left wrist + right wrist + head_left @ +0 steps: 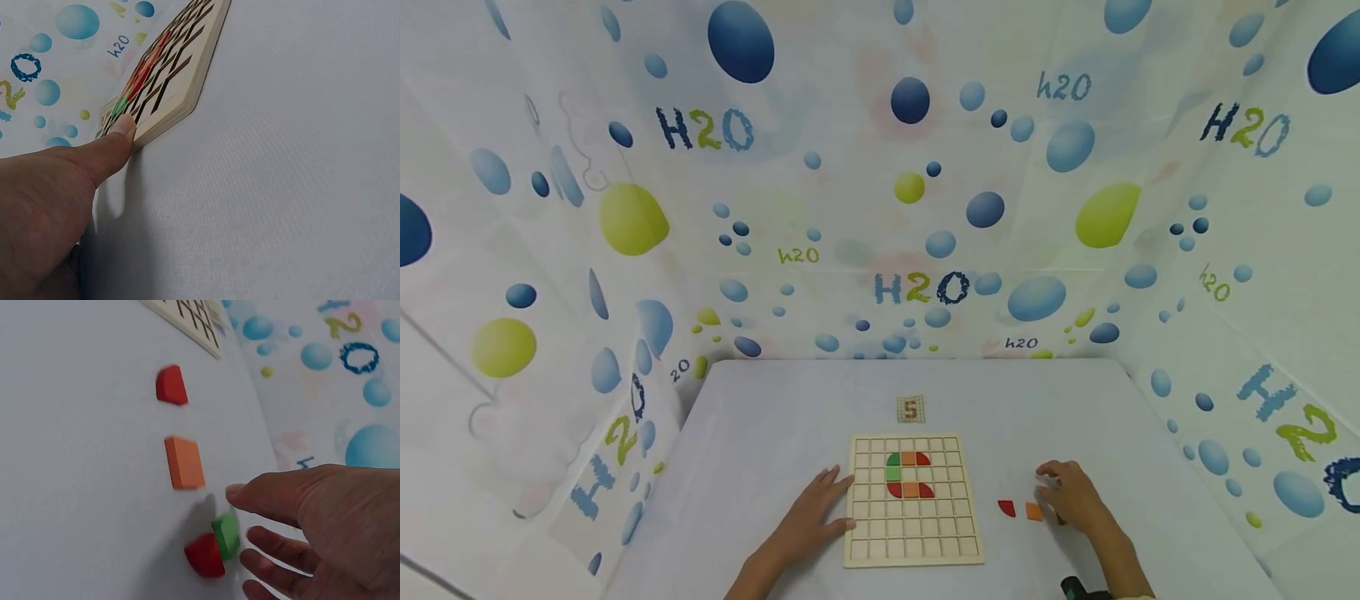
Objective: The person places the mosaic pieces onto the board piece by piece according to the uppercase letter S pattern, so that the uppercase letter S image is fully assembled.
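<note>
Touching the left edge of the pale wooden grid board (910, 543) is my left grip (807, 518), fingers stretched out, not wrapped around it. The board lies flat on the white tabletop (737, 433), with flat green, orange and red pieces (893, 473) in some squares. Behind it is a small grid card (911, 409). Next come a red rounded piece (172, 385) and an orange square block (185, 464). My right grip (1069, 496), loose and holding nothing, hangs near a green piece (228, 537) and another red rounded piece (205, 556).

Bare left hand (807, 518), bare right hand (1071, 498), pale sleeve edge (1137, 597) along right forearm (1117, 553).
</note>
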`<act>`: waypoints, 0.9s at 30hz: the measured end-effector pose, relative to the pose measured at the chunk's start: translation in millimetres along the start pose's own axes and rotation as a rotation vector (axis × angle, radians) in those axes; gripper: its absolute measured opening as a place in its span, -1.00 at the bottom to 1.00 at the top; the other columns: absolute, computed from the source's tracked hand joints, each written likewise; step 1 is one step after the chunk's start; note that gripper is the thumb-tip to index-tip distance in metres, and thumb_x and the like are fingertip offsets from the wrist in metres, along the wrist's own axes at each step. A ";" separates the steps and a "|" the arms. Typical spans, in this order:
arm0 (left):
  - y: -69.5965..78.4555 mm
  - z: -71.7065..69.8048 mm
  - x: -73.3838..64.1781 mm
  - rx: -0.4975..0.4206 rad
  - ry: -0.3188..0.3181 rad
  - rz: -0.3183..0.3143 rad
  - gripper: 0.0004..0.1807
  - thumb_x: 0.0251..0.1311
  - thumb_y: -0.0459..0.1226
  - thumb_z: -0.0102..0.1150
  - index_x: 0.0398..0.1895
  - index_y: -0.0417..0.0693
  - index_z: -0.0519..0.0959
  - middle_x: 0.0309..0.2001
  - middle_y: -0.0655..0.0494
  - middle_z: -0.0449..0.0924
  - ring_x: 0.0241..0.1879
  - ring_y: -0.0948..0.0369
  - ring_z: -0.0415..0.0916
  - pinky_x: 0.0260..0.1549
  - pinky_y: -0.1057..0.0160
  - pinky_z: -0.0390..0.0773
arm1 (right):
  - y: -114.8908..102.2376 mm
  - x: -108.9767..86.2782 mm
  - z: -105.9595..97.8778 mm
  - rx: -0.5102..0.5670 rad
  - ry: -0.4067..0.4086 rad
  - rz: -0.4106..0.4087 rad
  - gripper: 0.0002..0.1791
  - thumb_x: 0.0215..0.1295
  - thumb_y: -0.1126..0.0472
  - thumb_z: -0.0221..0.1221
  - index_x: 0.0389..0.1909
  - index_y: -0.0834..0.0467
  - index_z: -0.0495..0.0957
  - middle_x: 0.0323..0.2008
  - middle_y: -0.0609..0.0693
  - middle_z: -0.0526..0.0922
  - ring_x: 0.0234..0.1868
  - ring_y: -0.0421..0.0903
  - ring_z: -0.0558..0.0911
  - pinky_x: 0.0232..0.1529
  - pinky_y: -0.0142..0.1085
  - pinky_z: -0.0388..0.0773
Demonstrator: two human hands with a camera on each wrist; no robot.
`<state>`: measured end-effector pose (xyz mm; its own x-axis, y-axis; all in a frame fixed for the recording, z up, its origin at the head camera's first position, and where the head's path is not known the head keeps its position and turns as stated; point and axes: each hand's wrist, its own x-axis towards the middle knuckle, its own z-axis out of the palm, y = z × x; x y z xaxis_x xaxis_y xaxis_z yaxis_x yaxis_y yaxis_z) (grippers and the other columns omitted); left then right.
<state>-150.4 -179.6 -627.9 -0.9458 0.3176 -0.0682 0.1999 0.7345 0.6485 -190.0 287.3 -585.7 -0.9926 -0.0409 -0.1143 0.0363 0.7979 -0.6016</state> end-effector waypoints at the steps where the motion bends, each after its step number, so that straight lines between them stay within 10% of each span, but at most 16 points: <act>1: -0.1 0.0 -0.2 0.001 0.001 0.000 -0.13 0.33 0.17 0.33 0.60 0.00 0.34 0.65 -0.22 0.12 0.64 -0.28 -0.01 0.54 -0.40 0.10 | 5.8 -1.3 -5.9 0.003 -0.024 0.016 -0.72 0.37 0.28 0.33 0.04 0.28 0.62 0.02 0.26 0.58 0.04 0.17 0.61 0.07 0.19 0.66; 27: -1.9 -0.1 -0.2 0.003 0.004 0.007 -0.13 0.34 0.17 0.31 0.60 0.02 0.33 0.65 -0.21 0.12 0.64 -0.28 -0.02 0.54 -0.40 0.09 | 35.3 4.0 -12.3 0.004 -0.024 0.025 -0.74 0.37 0.22 0.39 -0.05 0.27 0.61 -0.09 0.13 0.58 -0.03 0.07 0.60 0.02 0.01 0.67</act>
<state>-150.5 -181.1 -629.0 -0.9454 0.3202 -0.0604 0.2073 0.7340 0.6467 -194.1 322.6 -597.7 -0.9882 -0.0355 -0.1487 0.0619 0.7967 -0.6013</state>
